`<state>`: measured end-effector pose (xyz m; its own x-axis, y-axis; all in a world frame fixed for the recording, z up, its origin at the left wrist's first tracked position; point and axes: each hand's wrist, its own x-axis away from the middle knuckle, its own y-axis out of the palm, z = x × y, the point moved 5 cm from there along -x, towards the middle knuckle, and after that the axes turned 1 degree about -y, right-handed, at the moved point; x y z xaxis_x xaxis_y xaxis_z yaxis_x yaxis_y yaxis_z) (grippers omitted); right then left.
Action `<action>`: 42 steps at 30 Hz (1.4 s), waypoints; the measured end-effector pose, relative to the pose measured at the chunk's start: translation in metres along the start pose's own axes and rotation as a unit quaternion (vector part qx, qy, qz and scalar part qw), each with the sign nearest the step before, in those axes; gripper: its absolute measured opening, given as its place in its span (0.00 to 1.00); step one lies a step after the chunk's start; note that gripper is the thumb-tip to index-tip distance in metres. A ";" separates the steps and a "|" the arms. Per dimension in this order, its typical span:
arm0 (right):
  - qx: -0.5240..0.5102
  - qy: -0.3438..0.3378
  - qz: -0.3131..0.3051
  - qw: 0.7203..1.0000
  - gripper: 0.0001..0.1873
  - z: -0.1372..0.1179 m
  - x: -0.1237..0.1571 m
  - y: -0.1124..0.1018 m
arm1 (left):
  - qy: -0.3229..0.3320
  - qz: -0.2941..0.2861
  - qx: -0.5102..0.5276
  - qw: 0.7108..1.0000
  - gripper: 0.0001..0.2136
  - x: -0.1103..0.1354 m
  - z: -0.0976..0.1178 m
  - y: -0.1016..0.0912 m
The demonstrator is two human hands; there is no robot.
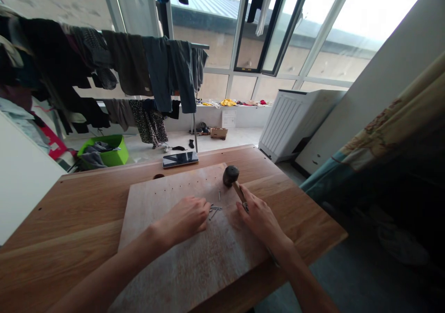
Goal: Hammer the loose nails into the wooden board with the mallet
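Note:
My right hand is closed around the wooden handle of a mallet with a dark, rounded head, which is over the far right part of a pale wooden board. My left hand has its fingers curled together beside a small pile of metal nails; whether a nail is between the fingertips is hidden. Just beyond the pile a single nail stands upright on the board, close to the mallet head. A row of small dark dots, nail heads or holes, runs along the board's far side.
The board rests on a wooden table. A phone lies at its far edge, and a small brown round thing sits near the board. Beyond are a green basket, hanging clothes, a white ribbed unit and a curtain.

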<state>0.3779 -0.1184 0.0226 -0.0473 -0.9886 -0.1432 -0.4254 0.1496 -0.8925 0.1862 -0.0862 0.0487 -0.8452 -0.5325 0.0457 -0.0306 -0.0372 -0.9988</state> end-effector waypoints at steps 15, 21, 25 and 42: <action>-0.007 0.004 0.003 1.000 0.27 -0.001 0.000 -0.003 | 0.035 0.018 0.201 0.979 0.05 -0.016 -0.011 -0.026; -0.008 0.011 0.001 1.000 0.28 -0.001 0.000 -0.004 | 0.045 0.002 0.208 0.977 0.09 -0.023 -0.018 -0.025; -0.013 0.014 0.005 1.000 0.27 0.001 -0.001 -0.003 | 0.065 0.006 0.244 0.968 0.10 -0.028 -0.024 -0.025; -0.026 0.017 0.002 1.000 0.26 0.003 -0.002 -0.004 | -0.059 0.208 0.299 0.929 0.08 -0.093 -0.095 0.008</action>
<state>0.3823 -0.1175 0.0251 -0.0795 -0.9882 -0.1310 -0.4709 0.1531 -0.8688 0.2135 0.0437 0.0355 -0.6529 -0.6931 -0.3055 0.6171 -0.2530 -0.7451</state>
